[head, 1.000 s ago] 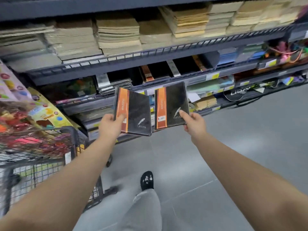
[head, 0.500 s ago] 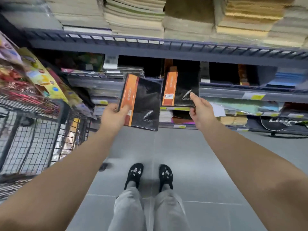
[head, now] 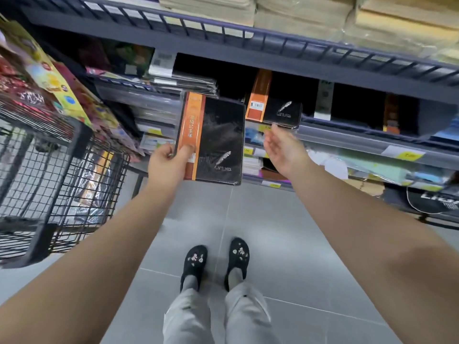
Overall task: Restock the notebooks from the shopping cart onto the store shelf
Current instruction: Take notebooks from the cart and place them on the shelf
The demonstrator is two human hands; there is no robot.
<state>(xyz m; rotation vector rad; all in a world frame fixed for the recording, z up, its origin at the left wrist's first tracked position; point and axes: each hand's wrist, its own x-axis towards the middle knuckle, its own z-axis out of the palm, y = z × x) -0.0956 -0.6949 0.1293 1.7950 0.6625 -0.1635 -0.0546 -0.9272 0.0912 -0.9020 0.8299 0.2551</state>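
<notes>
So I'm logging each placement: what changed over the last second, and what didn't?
The right hand carried its notebook forward onto the middle shelf and let go; it now hangs open just below the notebook's front edge. The person also stepped closer to the shelves. Unchanged: the left hand keeps its grip on the other notebook, short of the shelf, and the cart stays on the left.

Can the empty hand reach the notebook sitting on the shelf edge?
Probably yes. The right hand is open just below the shelved notebook, which sticks out over the shelf rail, and nothing lies between them.
</notes>
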